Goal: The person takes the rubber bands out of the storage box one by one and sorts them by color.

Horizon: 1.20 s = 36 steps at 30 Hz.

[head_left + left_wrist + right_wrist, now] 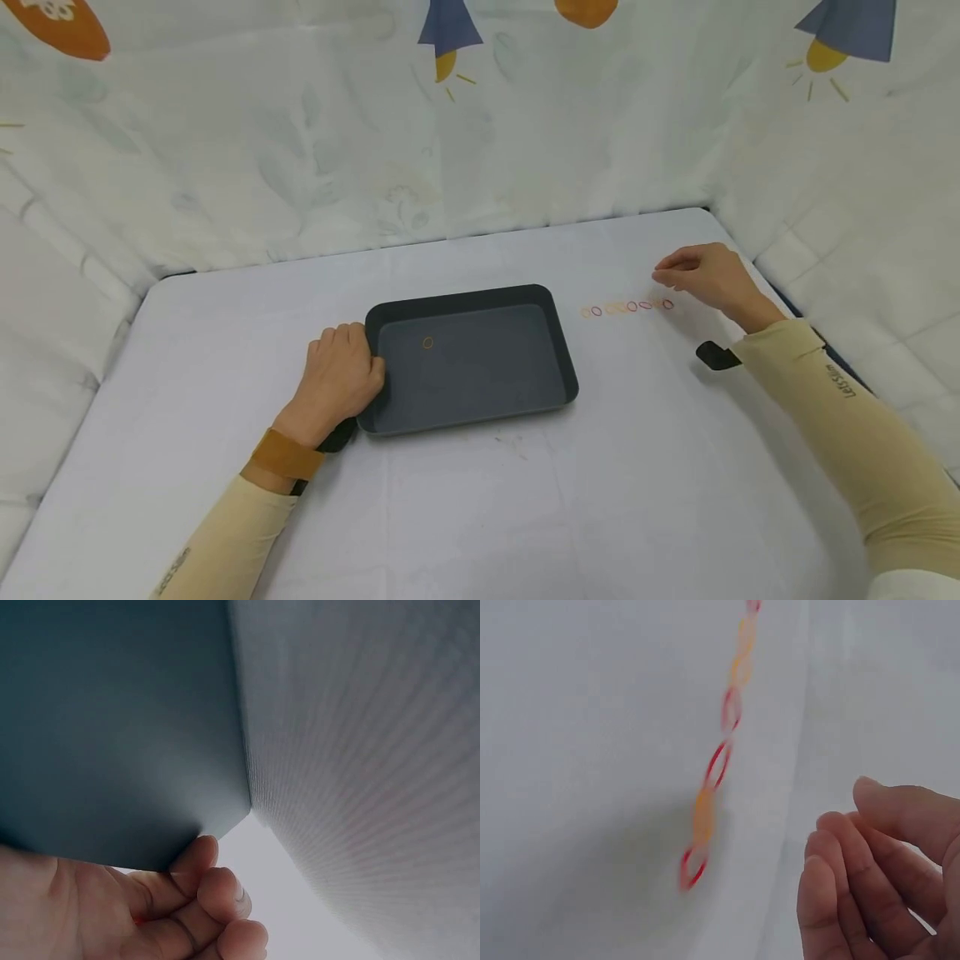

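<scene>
A dark grey rectangular baking tray (487, 367) lies on the table, its left wall gripped by my left hand (336, 375). In the left wrist view the fingers (217, 889) curl at the lower corner of the tray's outer wall (127, 735). One small orange rubber band (423, 342) lies inside the tray. To the right, several red and yellow-orange rubber bands (718, 765) form a row on the cloth. Above that row's far right end hovers my right hand (708, 271), fingers loosely bent, thumb apart from the fingertips, nothing between them.
A white cloth (480, 517) covers the table. Behind it hangs a pale curtain (480, 150) with rocket prints, and more pale cloth (885, 250) stands along the right side. Faint marks (513, 446) show on the cloth in front of the tray.
</scene>
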Motion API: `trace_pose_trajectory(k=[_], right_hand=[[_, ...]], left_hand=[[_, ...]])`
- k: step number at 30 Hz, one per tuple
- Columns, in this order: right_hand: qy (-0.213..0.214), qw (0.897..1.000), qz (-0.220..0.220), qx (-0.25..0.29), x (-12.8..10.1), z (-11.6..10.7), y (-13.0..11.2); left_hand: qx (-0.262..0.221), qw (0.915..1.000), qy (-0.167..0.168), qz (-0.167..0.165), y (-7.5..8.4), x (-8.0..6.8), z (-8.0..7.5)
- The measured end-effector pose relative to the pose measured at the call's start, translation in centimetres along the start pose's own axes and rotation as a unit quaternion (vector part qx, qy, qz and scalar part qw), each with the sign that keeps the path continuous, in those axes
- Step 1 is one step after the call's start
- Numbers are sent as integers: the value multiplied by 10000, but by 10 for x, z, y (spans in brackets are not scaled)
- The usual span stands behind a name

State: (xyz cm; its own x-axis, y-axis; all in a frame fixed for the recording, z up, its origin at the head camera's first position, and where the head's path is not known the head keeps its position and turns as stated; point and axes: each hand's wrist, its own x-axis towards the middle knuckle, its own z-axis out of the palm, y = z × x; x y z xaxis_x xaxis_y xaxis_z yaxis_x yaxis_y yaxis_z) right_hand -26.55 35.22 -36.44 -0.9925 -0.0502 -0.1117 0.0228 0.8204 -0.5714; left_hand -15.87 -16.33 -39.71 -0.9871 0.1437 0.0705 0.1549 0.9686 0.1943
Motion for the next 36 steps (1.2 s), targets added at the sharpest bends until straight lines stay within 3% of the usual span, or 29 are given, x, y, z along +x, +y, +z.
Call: trace_pose_trajectory(k=[11, 20, 28, 36], right_hand=[[-307, 9923, -1057, 568, -10, 35, -93], [-572, 9674, -2185, 1145, -17, 65, -155], [-1103, 9453, -2774, 1318, -24, 101, -189], [-1685, 9338, -2988, 1018, -19, 132, -202]], left_hand=[[28, 10000, 15, -38, 0, 0, 3], [57, 9999, -100, -57, 10, 2, 5], [91, 9999, -57, -31, 13, -2, 5], [94, 9999, -20, -42, 19, -5, 4]])
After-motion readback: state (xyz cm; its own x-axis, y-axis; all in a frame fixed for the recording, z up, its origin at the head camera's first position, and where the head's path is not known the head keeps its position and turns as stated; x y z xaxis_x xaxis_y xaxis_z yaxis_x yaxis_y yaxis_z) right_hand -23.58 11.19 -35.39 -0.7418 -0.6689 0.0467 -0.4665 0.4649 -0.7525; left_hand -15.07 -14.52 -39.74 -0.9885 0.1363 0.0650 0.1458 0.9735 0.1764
